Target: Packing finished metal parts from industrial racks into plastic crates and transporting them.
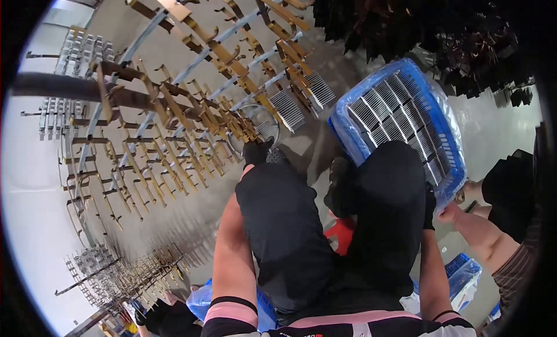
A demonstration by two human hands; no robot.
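- Head view: I see the gloved left hand (256, 153) by the brassy hook rack (219, 50), a finned piece (268, 130) just beside it; I can't tell its grip.
- The right hand (429, 208) is beside the blue basket (434, 113), fingers hidden, state unclear.
- I judge hook work in hand; next calls for careful alignment.

A golden-brown metal hook rack (180, 108) spreads across the left; rightward, a blue plastic crate (448, 134), film-lined, holds rows of silver finned metal parts (395, 113).
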